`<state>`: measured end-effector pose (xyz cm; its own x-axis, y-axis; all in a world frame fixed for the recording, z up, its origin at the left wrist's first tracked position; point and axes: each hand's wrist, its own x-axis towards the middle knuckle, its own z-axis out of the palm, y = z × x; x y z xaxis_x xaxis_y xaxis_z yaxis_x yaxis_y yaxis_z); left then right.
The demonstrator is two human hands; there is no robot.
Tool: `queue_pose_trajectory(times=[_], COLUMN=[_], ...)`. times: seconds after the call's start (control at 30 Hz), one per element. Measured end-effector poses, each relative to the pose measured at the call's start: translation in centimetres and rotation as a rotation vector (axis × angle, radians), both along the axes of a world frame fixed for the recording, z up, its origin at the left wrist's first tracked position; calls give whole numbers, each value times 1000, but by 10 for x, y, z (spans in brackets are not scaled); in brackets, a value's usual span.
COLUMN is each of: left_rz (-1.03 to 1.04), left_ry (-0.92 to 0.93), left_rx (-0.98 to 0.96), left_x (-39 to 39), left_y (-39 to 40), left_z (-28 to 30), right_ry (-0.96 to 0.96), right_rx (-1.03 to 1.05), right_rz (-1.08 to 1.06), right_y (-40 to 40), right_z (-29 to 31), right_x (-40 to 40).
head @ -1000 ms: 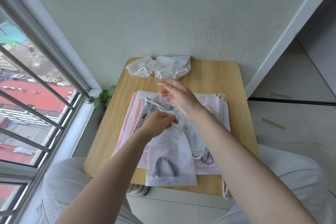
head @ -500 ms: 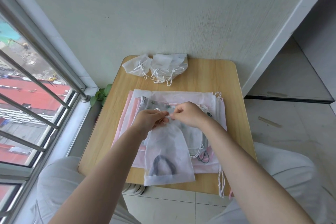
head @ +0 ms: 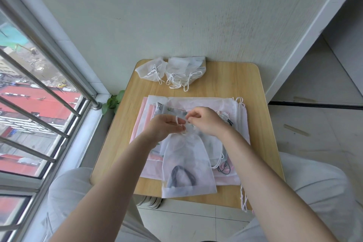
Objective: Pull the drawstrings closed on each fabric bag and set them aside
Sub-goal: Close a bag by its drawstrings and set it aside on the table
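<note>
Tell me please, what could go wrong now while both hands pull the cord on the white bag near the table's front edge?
1. The white bag overhangs the table at its front edge; a strong pull could drag it off.
2. The left hand and right hand work over a loose stack of bags, so a cord from below might get caught.
3. A drawstring from the stack already hangs over the edge and may snag on a leg.
</note>
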<state>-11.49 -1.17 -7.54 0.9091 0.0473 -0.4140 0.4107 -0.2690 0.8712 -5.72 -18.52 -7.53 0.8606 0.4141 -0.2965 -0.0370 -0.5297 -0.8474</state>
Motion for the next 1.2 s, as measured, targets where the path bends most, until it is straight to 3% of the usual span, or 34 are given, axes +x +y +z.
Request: queue_pose_trajectory(times=[0.07,0.2,0.4,0.67,0.83,1.03,1.2], left_rz=[-18,-30,83,214,278,388,281], left_ry=[-60,-259,-426,-404,-290,-136,-50], left_rx=[57,404,441,298,124,-158,-299], left_x=[0,-3,-12,-15,-13,-17,-17], left_y=[0,1,-8,-18,-15,-20,-23], left_z=[2,-3,-17,-17,-18,-12,-1], right_ry=[77,193,325,398,344,447,358], right_rx=[27,168,156,132,141,354,344], right_rz=[23,0,66,78,-129,-244,-156], right_y=[8,18,13,6,8,9,6], right_z=[-5,-18,-17,-16,-16,-16,-14], right_x=[-3,-8,-6,-4,-5,2,-2])
